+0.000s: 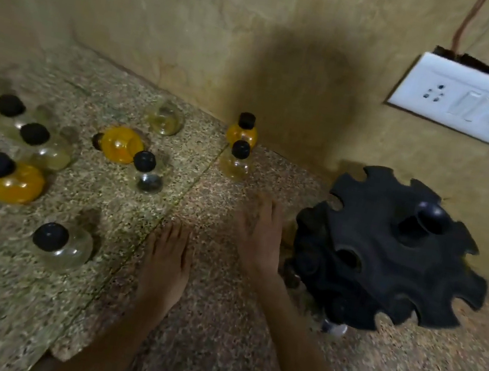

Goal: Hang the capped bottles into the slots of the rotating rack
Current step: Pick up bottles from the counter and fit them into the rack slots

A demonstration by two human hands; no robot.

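A black rotating rack [393, 252] with notched tiers stands on the counter at the right. Several small round bottles with black caps stand spread over the left and middle of the counter. Among them are an orange one [15, 182] at the left, an orange one [122, 145] lying on its side, a clear one [60, 243] near me, and two [236, 159] by the back wall. My left hand [166, 256] lies flat on the counter, holding nothing. Flat as well, my right hand [258, 233] rests just left of the rack's lower tier.
The speckled stone counter [213, 326] meets a yellowish wall at the back. A white switch and socket plate [473, 104] is on the wall above the rack. A seam [167, 214] runs through the counter, and the slab's front corner ends near my left forearm.
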